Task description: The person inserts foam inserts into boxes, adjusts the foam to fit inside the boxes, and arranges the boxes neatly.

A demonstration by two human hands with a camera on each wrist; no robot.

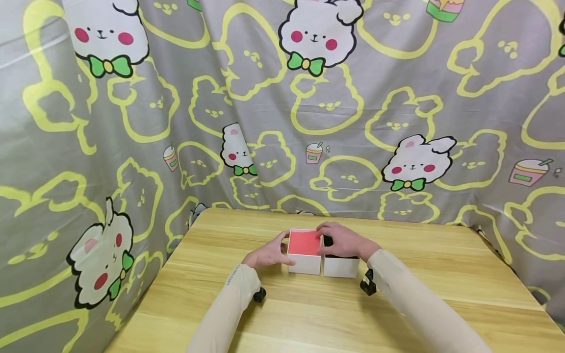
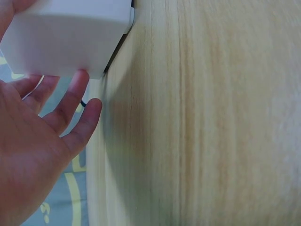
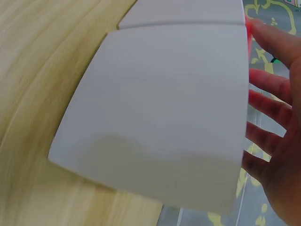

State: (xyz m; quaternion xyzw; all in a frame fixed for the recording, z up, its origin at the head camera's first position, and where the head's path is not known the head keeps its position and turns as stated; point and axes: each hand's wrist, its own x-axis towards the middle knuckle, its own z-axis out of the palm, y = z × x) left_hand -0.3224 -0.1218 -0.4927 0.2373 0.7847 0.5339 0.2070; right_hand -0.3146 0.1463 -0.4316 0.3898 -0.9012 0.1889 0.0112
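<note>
Two white boxes stand side by side on the table. A flat red piece (image 1: pixel 304 242), its material unclear, fills the top of the left white box (image 1: pixel 304 264). Dark black shows inside the top of the right white box (image 1: pixel 341 267). My left hand (image 1: pixel 270 252) grips the left box from its outer side, thumb toward the front; the left wrist view has several fingertips against the white wall. Reaching over the right box, my right hand (image 1: pixel 342 240) has thumb and fingers at the red piece's right edge. In the right wrist view, the thumb meets a strip of red above the rim.
The boxes are on a light wood table (image 1: pixel 247 318), near its back edge. A grey curtain (image 1: pixel 273 113) with cartoon print hangs behind and to the left. Black wrist mounts (image 1: pixel 368 283) sit under both sleeves.
</note>
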